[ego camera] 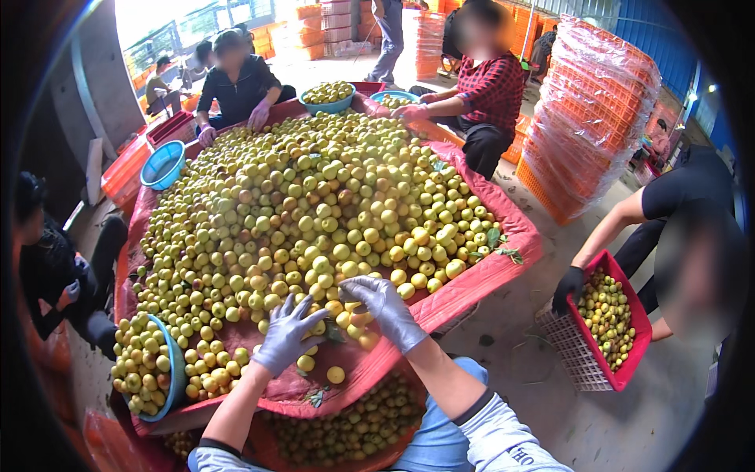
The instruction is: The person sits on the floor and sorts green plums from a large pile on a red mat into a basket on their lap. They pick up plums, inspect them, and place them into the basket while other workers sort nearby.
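A broad heap of small round yellow-green fruit (307,194), some with brown blush, covers a table lined with red cloth (472,283). My left hand (289,336), in a thin grey glove, is over the near edge of the heap with its fingers spread; I see nothing held in it. My right hand (386,310), gloved alike, is bent over fruit just to the right, its fingertips close together. Whether a fruit is pinched there is hidden. One loose fruit (335,374) lies on the cloth below my hands. Beneath the table edge, by my knees, is a container of darker fruit (348,430).
A blue basin full of fruit (177,377) stands at the near left corner, another blue basin (163,165) farther back. Two people (236,88) (489,100) sit across the heap, one (65,277) at left. At right, a person grips a red-lined crate (634,330). Wrapped orange crates (590,112) tower behind.
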A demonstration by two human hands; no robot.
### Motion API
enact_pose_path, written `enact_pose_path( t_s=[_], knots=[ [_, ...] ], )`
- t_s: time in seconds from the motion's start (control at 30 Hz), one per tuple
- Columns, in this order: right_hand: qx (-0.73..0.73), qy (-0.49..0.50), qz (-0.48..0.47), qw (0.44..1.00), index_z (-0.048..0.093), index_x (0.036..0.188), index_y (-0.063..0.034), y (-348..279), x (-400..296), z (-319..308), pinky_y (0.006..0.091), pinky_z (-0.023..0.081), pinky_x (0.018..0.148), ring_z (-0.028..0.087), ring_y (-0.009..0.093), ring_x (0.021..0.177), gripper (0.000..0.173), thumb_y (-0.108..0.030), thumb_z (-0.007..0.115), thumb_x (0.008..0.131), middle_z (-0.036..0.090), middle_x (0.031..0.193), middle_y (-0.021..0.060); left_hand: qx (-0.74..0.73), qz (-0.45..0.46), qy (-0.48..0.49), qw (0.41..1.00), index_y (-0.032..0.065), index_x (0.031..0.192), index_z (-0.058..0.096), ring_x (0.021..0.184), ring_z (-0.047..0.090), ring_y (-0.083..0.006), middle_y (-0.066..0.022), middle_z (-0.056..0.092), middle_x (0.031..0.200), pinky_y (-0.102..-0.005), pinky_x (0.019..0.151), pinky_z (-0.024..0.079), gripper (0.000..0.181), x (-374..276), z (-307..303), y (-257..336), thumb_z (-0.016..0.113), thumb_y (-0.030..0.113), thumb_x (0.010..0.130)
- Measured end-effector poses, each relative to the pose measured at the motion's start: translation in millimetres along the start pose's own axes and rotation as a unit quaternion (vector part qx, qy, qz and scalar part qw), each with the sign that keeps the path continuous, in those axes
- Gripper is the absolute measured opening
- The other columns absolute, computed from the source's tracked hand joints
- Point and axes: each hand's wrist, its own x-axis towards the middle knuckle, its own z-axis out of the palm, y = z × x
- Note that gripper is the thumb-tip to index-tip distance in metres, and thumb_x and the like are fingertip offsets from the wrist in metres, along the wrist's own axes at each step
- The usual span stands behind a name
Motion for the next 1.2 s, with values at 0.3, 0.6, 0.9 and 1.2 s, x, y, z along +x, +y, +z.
enact_pose_path(
  t_s=[0.3,0.6,0.9,1.2],
  knots=[
    [0.009,-0.035,0.012,0.999,0.064,0.107,-0.0026,-4.4,-4.7,7.0,0.0219,0.050,0.073,0.061,0.006,0.085,0.021,-0.014,0.058,0.090,0.067,0.095,0.0015,-0.044,-0.132,0.142,0.980,0.0179,0.127,0.052,0.131,0.031,-0.0397,-0.0223,0.034,0.142,-0.0526,0.103,0.027,0.060,-4.6,17.0,-34.0,0.071,0.032,0.072],
    [0.014,-0.024,0.013,1.000,0.063,0.106,-0.0001,-7.4,-3.4,1.1,0.0237,0.052,0.069,0.063,0.010,0.086,0.026,-0.020,0.057,0.091,0.067,0.096,0.0050,0.072,-0.203,0.052,0.975,0.0159,0.129,0.048,0.132,0.029,-0.0323,-0.0135,0.039,0.139,-0.0632,0.096,0.027,0.065,61.5,42.4,-34.9,0.064,0.049,0.076],
    [-0.018,-0.011,-0.062,0.998,0.066,0.102,-0.0002,13.4,10.7,-9.0,0.0263,0.048,0.081,0.061,0.012,0.088,0.022,-0.014,0.058,0.088,0.067,0.094,0.0053,-0.017,-0.134,0.034,0.990,0.0087,0.136,0.038,0.132,0.026,-0.0418,-0.0184,0.032,0.143,-0.0595,0.104,0.021,0.079,28.7,45.6,11.8,0.067,0.048,0.073],
    [-0.585,0.078,-0.187,0.785,0.065,0.106,-0.0134,45.4,37.1,-18.6,0.0463,0.042,0.092,0.050,0.027,0.112,0.035,-0.029,0.070,0.076,0.055,0.119,0.0104,-0.039,-0.070,-0.007,0.997,0.0179,0.127,0.051,0.132,0.030,-0.0395,-0.0200,0.034,0.142,-0.0521,0.107,0.023,0.052,-60.1,23.0,42.0,0.065,0.039,0.080]
  ],
)
